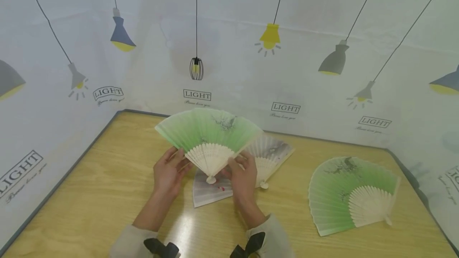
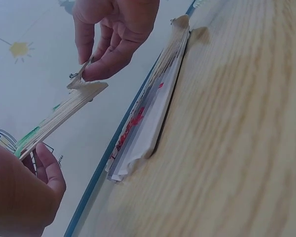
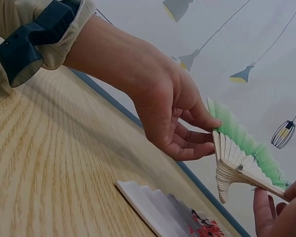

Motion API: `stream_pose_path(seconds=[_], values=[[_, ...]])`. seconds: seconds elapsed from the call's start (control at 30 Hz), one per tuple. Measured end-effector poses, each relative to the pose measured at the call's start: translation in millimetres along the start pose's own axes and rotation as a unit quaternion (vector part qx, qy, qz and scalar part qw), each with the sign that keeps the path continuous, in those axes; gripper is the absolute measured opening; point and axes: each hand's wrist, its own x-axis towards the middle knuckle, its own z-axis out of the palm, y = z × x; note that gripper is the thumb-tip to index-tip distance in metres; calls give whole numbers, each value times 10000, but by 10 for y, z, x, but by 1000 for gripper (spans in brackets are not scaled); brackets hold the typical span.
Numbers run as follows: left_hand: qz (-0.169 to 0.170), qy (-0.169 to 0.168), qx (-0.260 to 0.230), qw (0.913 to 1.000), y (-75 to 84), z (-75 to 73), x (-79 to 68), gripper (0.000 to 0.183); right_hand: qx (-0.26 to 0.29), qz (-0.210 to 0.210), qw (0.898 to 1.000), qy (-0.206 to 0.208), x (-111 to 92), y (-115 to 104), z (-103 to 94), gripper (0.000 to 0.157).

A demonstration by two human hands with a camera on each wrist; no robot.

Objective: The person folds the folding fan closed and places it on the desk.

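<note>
An open green folding fan (image 1: 193, 130) with pale ribs and a dark branch print is held up above the table, spread wide. My left hand (image 1: 167, 175) pinches its left edge between thumb and fingers. At the opposite edge, lower on the ribs, my right hand (image 1: 245, 176) pinches the fan; the right wrist view shows its fingers near the pivot. Beneath and behind lies a grey-white folding fan (image 1: 274, 150), also spread, with red marks; the held fan and right hand cover part of it. In the left wrist view this grey-white fan (image 2: 155, 113) appears edge-on.
A second green folding fan (image 1: 328, 198) lies spread on the wooden table (image 1: 107, 182) at the right. White cloth walls (image 1: 233, 59) printed with lamps stand around the table's back and sides. Each wrist carries a dark camera device, such as the left one (image 3: 37, 39).
</note>
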Motion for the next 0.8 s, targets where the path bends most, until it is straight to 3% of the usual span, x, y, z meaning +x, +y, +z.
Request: stream_pose_path(seconds=[0.47,0.8], values=[[-3,-15,164,9999,-16,30,8,35,-155,-115,9993,-329,22,36,3,38],[3,-4,206,9998,-18,35,-4,36,-334,233,9986,-323,-159,-366,114,32]])
